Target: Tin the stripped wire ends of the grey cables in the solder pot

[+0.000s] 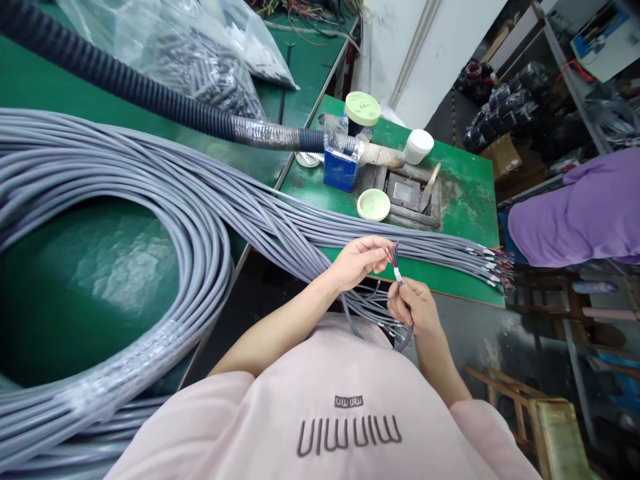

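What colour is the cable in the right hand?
The cable is grey, showing best in the head view.

We wear a pale pink top [260, 427] of soft, lightly creased cloth. At six o'clock in our view, it carries a row of tall, dark-outlined letters [350, 437], with a small dark lettered block [349, 401] at twelve o'clock from them. Our left sleeve [200, 400], toward nine, and right sleeve [485, 427], toward three, are short, plain and matching pink; our left hand [361, 261] and right hand [416, 307] are bare.
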The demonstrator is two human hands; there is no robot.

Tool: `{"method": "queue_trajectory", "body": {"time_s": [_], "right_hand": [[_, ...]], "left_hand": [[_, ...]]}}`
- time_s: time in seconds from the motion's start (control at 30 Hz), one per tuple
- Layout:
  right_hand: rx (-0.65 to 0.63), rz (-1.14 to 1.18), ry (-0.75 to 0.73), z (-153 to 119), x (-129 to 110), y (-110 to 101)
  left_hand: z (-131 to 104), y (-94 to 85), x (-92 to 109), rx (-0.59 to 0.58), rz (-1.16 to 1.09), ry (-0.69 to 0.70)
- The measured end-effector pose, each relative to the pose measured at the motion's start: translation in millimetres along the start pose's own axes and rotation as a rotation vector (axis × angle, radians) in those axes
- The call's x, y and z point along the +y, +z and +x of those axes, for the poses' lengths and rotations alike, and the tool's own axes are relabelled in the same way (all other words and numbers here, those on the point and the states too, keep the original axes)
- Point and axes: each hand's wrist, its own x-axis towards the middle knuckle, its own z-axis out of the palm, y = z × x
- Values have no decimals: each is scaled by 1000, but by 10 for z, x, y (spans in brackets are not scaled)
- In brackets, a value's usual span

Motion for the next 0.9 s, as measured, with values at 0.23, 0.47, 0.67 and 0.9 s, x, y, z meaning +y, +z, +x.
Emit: {"method": "queue_trajectory", "body": {"time_s": [0.23, 0.47, 0.67, 0.9], "right_hand": [[-3, -12, 28, 11, 10, -2], [-23, 31, 25, 32, 10, -4], [-23, 12, 46, 32, 3, -6], [-68, -2, 42, 30, 12, 9]], "left_hand": [[4, 13, -21, 22, 5, 3], [-6, -35, -16, 16, 54, 34], [-2, -42, -18, 1, 77, 46], [-12, -21, -24, -52, -31, -38]]}}
